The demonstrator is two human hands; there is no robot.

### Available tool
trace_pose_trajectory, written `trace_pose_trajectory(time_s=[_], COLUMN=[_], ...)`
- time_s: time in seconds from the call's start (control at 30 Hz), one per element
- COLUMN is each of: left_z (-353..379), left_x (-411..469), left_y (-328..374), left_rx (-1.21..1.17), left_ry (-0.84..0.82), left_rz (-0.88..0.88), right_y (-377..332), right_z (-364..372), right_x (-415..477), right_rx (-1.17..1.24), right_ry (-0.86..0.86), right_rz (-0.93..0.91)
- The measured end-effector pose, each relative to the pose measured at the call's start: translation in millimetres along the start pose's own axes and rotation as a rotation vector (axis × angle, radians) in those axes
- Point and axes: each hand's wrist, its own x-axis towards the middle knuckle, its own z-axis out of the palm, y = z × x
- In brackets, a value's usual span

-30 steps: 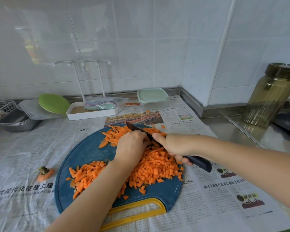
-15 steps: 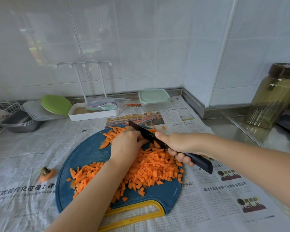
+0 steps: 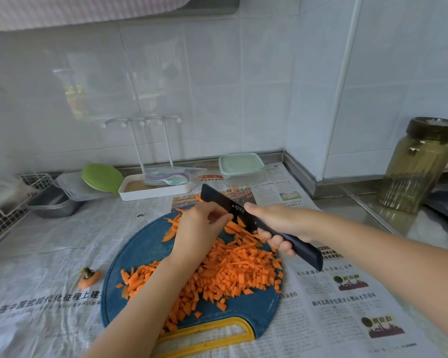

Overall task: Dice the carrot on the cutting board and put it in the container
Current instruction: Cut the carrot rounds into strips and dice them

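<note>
Gripping the black knife (image 3: 224, 201) by its handle in the right hand (image 3: 279, 223), holding the blade tilted above the blue cutting board (image 3: 140, 254)
Touching the blade's flat with curled left hand (image 3: 199, 228) fingertips, any pinch impossible to tell; diced carrot (image 3: 238, 272) lying heaped on the board, lidded green container (image 3: 241, 164) sitting well behind on newspaper (image 3: 347, 319)

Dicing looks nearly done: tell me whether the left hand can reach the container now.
Probably yes. The container sits just past the board; only the knife in the right hand slants across the left hand's straight path.
</note>
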Motion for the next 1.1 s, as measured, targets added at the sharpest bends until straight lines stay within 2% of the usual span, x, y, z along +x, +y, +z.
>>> trace_pose_trajectory(time_s=[0.1,0.17,0.23,0.4,0.47,0.53,0.6,0.7,0.83,0.93,1.1], left_z=[-0.7,0.4,0.0,-3.6,-11.3,-18.5,-22.6,-23.8,-19.5,-14.8,-16.3], left_x=[3.8,8.2,12.0,18.8,17.2,16.1,16.3,16.6,12.1,12.6,16.3], left_y=[10.6,12.3,11.5,-1.2,-1.9,1.5,8.3,14.2,9.3,9.8,-0.3], left_rx=[-0.162,-0.362,-0.447,-0.115,0.037,0.062,-0.139,-0.548,-1.098,-1.210,-1.096], left_ry=[-0.095,-0.137,-0.166,-0.226,-0.176,-0.147,-0.233,-0.479,-0.532,-0.470,-0.358], left_rz=[-0.239,-0.399,-0.481,-0.560,-0.486,-0.419,-0.504,-0.752,-0.869,-0.912,-0.964], right_y=[-9.3,-14.3,-16.1,-12.3,-12.4,-14.1,-17.1,-23.2,-29.8,-32.1,-32.4], right_z=[2.3,2.7,0.8,-6.2,-8.7,-9.6,-9.5,-9.5,-10.6,-11.7,-15.1], right_x=[2.5,5.2,8.5,14.1,15.8,18.4,21.1,22.9,22.9,22.9,19.7], right_rx=[0.060,0.098,0.134,0.194,0.207,0.226,0.269,0.342,0.405,0.415,0.378], right_ry=[-0.029,-0.047,-0.065,-0.091,-0.112,-0.136,-0.165,-0.215,-0.286,-0.296,-0.252], right_rz=[-0.015,-0.019,-0.020,-0.043,-0.054,-0.062,-0.076,-0.115,-0.154,-0.166,-0.151])
